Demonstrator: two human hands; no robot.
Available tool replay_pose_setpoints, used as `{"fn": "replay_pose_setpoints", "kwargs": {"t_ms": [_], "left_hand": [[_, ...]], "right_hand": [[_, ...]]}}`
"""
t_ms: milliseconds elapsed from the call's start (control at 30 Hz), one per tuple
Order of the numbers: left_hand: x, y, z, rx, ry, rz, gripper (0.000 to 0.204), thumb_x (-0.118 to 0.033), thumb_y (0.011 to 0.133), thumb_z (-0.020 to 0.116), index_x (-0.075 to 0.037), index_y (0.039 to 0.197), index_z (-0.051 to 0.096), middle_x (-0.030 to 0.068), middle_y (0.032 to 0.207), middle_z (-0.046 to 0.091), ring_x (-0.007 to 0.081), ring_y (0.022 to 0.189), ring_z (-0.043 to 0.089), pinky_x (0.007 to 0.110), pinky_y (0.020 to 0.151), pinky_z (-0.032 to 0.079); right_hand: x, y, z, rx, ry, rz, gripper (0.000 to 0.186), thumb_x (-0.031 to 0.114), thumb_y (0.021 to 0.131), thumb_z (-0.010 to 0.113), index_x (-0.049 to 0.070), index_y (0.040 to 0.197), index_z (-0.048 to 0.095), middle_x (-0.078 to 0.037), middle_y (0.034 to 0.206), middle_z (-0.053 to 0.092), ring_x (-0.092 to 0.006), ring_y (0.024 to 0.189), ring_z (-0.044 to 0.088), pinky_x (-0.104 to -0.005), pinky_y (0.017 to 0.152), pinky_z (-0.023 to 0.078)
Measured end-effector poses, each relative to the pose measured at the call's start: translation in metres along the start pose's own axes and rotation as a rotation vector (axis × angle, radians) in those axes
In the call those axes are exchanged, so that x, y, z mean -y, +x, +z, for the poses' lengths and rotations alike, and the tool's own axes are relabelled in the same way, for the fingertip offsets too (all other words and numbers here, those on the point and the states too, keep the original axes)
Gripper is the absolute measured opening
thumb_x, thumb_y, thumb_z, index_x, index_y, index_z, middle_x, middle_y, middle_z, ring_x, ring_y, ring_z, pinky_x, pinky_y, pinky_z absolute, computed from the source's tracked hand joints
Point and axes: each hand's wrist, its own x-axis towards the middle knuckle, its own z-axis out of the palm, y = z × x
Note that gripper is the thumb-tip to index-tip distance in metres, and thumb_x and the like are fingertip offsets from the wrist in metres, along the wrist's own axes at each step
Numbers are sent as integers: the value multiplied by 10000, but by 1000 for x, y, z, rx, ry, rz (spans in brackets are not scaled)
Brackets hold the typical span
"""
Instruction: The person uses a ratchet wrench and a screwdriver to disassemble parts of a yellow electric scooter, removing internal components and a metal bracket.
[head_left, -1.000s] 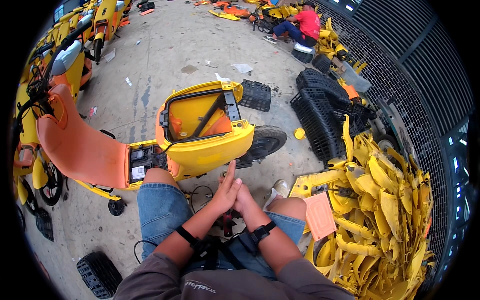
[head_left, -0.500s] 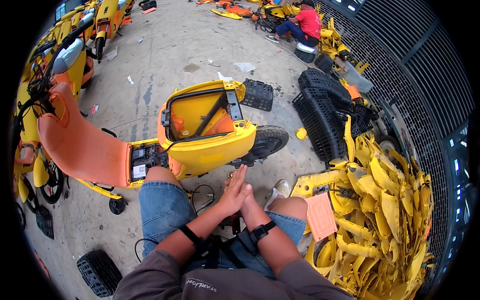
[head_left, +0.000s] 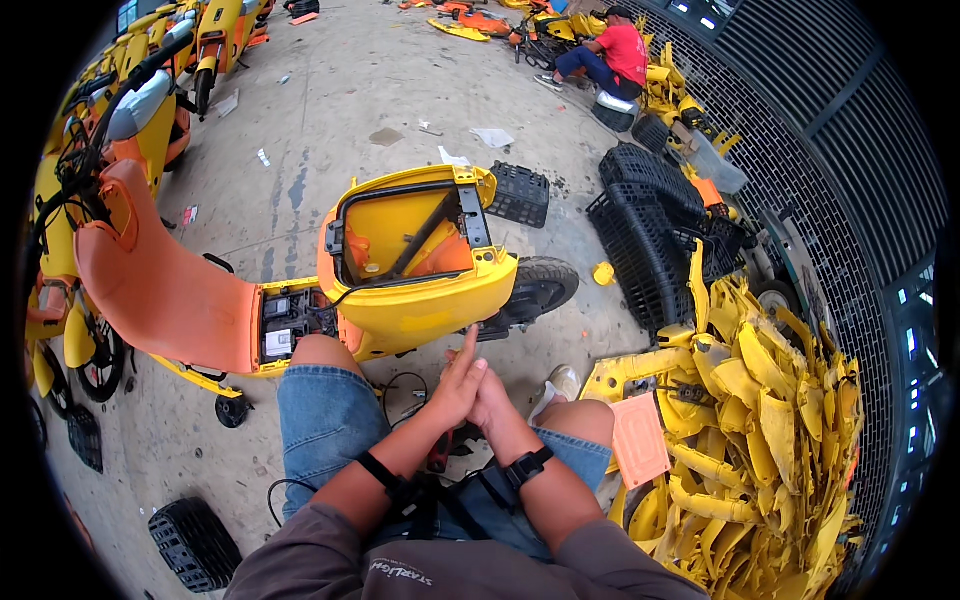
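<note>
My left hand [head_left: 455, 390] and my right hand [head_left: 491, 404] meet in front of me, above the gap between my knees. One finger of the left hand points straight out toward the scooter; its palm side rests against the right hand. The right hand's fingers look curled in, partly hidden behind the left. No object shows in either hand. Just beyond them stands a partly stripped scooter with a yellow rear body [head_left: 430, 312], its top compartment uncovered. An orange panel [head_left: 180, 300] lies along its left part, beside an exposed bay of black parts [head_left: 290, 318]. A red-and-black tool [head_left: 440, 452] shows below my hands.
A heap of yellow plastic panels [head_left: 770, 420] rises at right, an orange plate [head_left: 641, 438] at its edge. Black baskets [head_left: 640, 220] lie beyond, another basket [head_left: 195, 545] at lower left. A person in red [head_left: 622, 55] sits far off. More scooters [head_left: 215, 40] line the left.
My hands were pressed together with fingers stretched forward. Now the right hand's fingers have curled in and one left finger still points out. The scooter has not moved.
</note>
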Motion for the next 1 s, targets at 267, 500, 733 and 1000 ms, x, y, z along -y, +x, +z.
{"fn": "replay_pose_setpoints", "kwargs": {"t_ms": [267, 500, 733, 1000], "left_hand": [[-1, 3, 6, 43, -84, 117, 654, -288, 1103, 368, -18, 1647, 124, 198, 1704, 181, 304, 1587, 141, 378, 1264, 114], [4, -6, 21, 96, -8, 79, 657, -315, 1107, 382, -32, 1647, 138, 224, 1696, 185, 323, 1589, 120, 397, 1265, 100], [-2, -7, 16, 77, -198, 49, 667, -337, 1115, 349, -28, 1650, 96, 212, 1706, 153, 308, 1590, 114, 389, 1269, 94], [-2, 2, -1, -7, -319, 6, 730, -429, 1118, 318, -32, 1653, 20, 169, 1720, 133, 270, 1591, 105, 369, 1269, 92]], "right_hand": [[-16, 29, -33, -142, -69, -157, 400, 312, 1095, 472, 54, 1388, 559, -76, 1202, 628, -207, 1062, 611, -379, 935, 524], [-18, 44, -60, -151, -89, -188, 351, 278, 1089, 506, 62, 1358, 570, -83, 1185, 639, -204, 1052, 620, -362, 927, 524], [6, 0, 1, -280, -26, -190, 331, 256, 1082, 525, 65, 1347, 574, -91, 1185, 644, -210, 1056, 627, -360, 930, 528], [2, -14, 20, -164, 2, -47, 290, 208, 1062, 557, 67, 1311, 603, -87, 1258, 649, -221, 1153, 608, -376, 1007, 499]]}}
